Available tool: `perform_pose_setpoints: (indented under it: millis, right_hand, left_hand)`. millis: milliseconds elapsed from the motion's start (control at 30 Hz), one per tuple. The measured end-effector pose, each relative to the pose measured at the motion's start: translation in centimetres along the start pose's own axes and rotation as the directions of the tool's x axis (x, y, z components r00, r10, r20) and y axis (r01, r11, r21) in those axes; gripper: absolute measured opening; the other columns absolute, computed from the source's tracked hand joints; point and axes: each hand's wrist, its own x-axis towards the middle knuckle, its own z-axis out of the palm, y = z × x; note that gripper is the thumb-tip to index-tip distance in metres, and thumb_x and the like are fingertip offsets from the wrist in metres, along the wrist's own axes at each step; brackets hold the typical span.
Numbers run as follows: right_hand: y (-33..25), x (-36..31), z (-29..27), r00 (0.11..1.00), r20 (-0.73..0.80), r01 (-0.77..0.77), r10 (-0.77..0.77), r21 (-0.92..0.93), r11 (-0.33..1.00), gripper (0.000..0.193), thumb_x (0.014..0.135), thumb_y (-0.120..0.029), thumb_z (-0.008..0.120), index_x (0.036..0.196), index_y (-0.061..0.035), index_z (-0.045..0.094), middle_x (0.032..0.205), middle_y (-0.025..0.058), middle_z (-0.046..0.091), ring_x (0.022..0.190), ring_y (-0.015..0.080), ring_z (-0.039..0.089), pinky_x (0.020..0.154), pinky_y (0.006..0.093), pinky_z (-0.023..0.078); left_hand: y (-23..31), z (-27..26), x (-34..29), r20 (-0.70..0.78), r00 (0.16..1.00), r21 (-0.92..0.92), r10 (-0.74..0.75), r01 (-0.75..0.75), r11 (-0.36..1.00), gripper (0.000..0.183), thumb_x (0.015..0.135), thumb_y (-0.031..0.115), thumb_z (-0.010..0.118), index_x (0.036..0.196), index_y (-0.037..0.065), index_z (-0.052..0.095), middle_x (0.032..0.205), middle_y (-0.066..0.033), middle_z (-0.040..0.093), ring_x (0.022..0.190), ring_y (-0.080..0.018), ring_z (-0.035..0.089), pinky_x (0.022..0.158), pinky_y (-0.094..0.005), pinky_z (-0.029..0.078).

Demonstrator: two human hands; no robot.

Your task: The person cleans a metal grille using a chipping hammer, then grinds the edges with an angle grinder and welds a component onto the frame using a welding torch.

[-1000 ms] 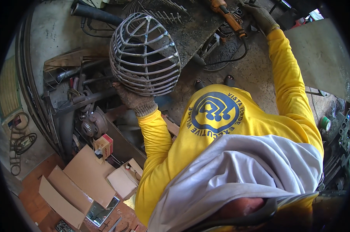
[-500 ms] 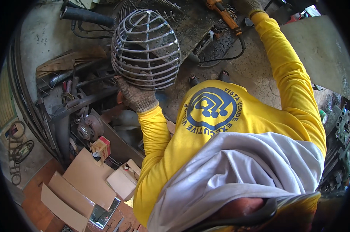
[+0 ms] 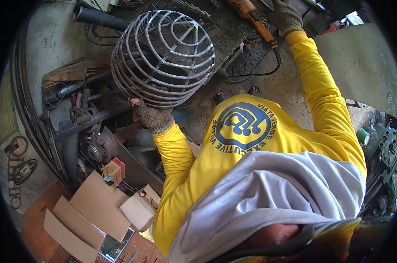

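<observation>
A round cage of welded metal rods (image 3: 164, 59), with curved ribs crossing its rings, is tilted above the bench at the upper left. My left hand (image 3: 153, 115), in a grey-brown knit glove, grips the cage by its lower rim, with a fingertip showing bare. Near the top edge is my right hand (image 3: 287, 16), in a similar glove. It lies just right of an orange angle grinder (image 3: 256, 23), and a small gap seems to separate them. Its fingers are partly hidden, so their closure is unclear.
A dark workbench (image 3: 222, 26) strewn with grit lies beyond the cage. The grinder's black cord (image 3: 277, 65) loops down from it. Metal scrap and a motor-like part (image 3: 103, 147) crowd the left, above open cardboard boxes (image 3: 97, 201). A pale sheet (image 3: 360, 61) stands right.
The cage has turned and tilted in my left hand, its domed end swinging right and its rim left. My left hand has shifted slightly left; my right hand has come a little nearer.
</observation>
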Motion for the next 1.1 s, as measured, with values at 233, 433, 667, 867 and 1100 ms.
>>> perform_pose_setpoints:
  millis: [233,433,667,867,1100]
  right_hand:
    - [-0.2,-3.6,-0.4,0.991,-0.102,0.101,-0.087,0.143,0.985,0.049,0.090,-0.044,0.058,0.127,-0.0115,0.059,0.110,0.0129,0.067,0.096,0.0295,0.065,0.083,0.0392,0.050]
    - [-0.1,-6.7,0.3,0.900,0.435,-0.181,0.011,0.351,0.918,0.060,0.088,-0.054,0.058,0.126,-0.0070,0.059,0.110,0.0159,0.066,0.100,0.0272,0.065,0.084,0.0370,0.050]
    - [1.9,-5.6,4.2,0.682,0.715,-0.682,-0.156,0.698,0.219,0.051,0.091,-0.043,0.063,0.119,0.0000,0.059,0.099,0.0064,0.064,0.077,0.0116,0.064,0.067,0.0235,0.054]
    - [1.0,-4.6,4.0,0.670,0.718,-0.732,-0.190,0.681,-0.009,0.034,0.088,-0.029,0.070,0.106,-0.0027,0.060,0.086,0.0094,0.065,0.068,0.0168,0.067,0.058,0.0275,0.059]
    - [1.7,-4.4,6.0,0.662,0.708,-0.729,-0.246,0.685,0.010,0.036,0.087,-0.028,0.072,0.108,-0.0011,0.061,0.090,0.0102,0.066,0.070,0.0161,0.068,0.061,0.0237,0.060]
  left_hand:
    - [-1.4,0.5,0.2,-0.213,0.970,0.262,0.114,-0.056,0.963,0.070,0.090,0.051,0.058,0.147,0.018,0.035,0.152,-0.0136,0.036,0.134,-0.0357,0.042,0.107,-0.0624,0.036]
    - [-6.0,0.4,3.2,-0.416,0.861,0.532,0.294,-0.032,0.846,0.054,0.095,0.044,0.053,0.140,0.015,0.046,0.143,-0.0131,0.049,0.128,-0.0327,0.050,0.103,-0.0573,0.043]
    - [-9.5,-2.4,5.2,-0.369,0.871,0.543,0.324,-0.080,0.836,0.055,0.093,0.046,0.057,0.138,0.016,0.048,0.138,-0.0099,0.053,0.124,-0.0314,0.052,0.104,-0.0550,0.043]
    - [-10.1,-5.5,4.9,-0.435,0.867,0.384,0.241,-0.063,0.921,0.047,0.094,0.043,0.058,0.131,0.015,0.055,0.129,-0.0080,0.060,0.115,-0.0268,0.059,0.097,-0.0492,0.049]
    - [-9.3,-5.8,3.2,-0.575,0.671,0.707,0.469,0.118,0.697,0.046,0.093,0.036,0.061,0.130,0.011,0.052,0.122,-0.0110,0.062,0.113,-0.0263,0.059,0.088,-0.0446,0.055]
